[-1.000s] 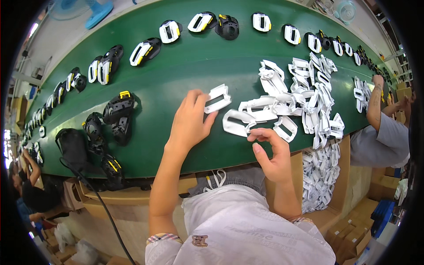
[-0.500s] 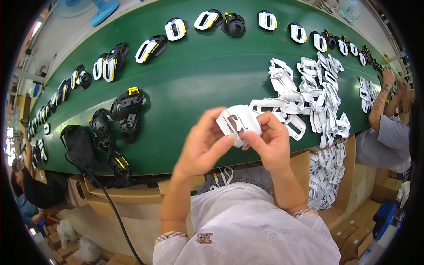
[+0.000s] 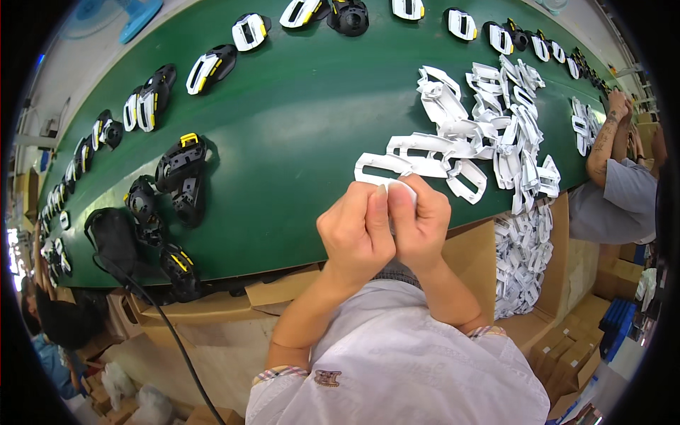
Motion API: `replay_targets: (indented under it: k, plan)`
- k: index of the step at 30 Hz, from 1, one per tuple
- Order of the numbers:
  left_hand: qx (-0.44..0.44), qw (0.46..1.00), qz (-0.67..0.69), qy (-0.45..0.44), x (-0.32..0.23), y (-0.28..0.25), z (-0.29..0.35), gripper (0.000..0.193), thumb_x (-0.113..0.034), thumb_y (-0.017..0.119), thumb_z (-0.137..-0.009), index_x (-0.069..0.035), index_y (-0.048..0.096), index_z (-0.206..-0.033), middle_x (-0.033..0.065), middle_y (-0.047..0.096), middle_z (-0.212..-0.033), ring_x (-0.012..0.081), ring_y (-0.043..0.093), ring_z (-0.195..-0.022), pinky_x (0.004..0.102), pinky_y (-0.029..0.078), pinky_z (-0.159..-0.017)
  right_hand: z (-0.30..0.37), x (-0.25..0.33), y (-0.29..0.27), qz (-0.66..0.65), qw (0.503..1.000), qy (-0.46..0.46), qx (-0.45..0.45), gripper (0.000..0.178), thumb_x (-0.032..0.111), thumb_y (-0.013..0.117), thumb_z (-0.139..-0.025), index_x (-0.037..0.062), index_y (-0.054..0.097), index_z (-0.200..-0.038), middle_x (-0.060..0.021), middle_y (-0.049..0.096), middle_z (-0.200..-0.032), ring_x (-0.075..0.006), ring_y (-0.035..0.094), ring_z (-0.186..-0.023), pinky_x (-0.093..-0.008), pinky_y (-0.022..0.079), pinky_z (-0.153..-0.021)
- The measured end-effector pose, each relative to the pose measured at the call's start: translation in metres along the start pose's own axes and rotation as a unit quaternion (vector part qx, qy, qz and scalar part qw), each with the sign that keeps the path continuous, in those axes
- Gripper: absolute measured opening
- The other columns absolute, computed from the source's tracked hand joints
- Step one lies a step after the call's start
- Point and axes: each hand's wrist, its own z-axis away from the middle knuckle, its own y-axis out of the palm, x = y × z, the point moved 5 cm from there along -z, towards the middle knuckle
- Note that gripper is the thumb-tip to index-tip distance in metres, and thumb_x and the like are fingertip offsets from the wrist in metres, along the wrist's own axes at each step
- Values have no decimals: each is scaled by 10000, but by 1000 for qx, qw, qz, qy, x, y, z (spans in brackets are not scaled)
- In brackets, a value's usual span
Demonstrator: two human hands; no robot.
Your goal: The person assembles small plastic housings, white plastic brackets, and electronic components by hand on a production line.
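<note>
Both hands grip one white plastic shell part (image 3: 402, 190) above the near edge of the green table. My left hand (image 3: 352, 228) and my right hand (image 3: 422, 221) are pressed side by side, fingers curled and thumbs together on top. Only a small white bit of the part shows between them; the fingers cover the rest. Just beyond the knuckles is a white oblong frame (image 3: 375, 167); I cannot tell whether the hands touch it. A heap of similar white parts (image 3: 489, 131) spreads to the right.
Black assemblies (image 3: 180, 166) with yellow clips lie at the left, beside a black pouch (image 3: 117, 241) and a cable (image 3: 177, 333). White-and-black units (image 3: 250, 32) line the table's far side. A carton of white parts (image 3: 520, 262) stands at right, near another person's arm (image 3: 605, 142).
My hands have come together and closed tightly round the white shell part, hiding its slots. The whole view has shifted, so the table's things appear higher and further left.
</note>
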Motion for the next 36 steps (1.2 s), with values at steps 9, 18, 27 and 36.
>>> replay_targets:
  k: [9,18,27,36]
  plan:
    - [35,973,185,-131,12,4,-1,311,-208,403,-996,-38,465,-743,-46,420,-618,10,324,-525,191,245,-434,4,-5,1,-150,988,23,36,317,207,450,-970,8,484,-726,-20,463,-582,-71,380,-528,-244,316,-468]
    - [58,987,142,-52,9,7,2,334,-203,414,-991,-41,441,-700,-33,414,-604,19,316,-509,200,242,-429,6,0,-2,-131,990,-32,32,304,184,463,-959,3,479,-715,-23,435,-544,-87,355,-479,-249,291,-437]
    - [69,960,245,-112,15,11,-1,347,-233,418,-993,-42,452,-706,-19,426,-657,25,311,-520,199,247,-452,3,-3,-2,-128,991,-15,37,302,176,459,-959,1,485,-714,-25,441,-542,-86,361,-472,-255,296,-433]
    - [82,953,251,-150,21,16,-2,346,-232,411,-996,-45,449,-707,-38,401,-607,19,313,-517,198,242,-443,1,-9,-5,-114,993,15,35,303,169,467,-953,5,471,-698,-37,452,-534,-94,385,-471,-260,309,-438]
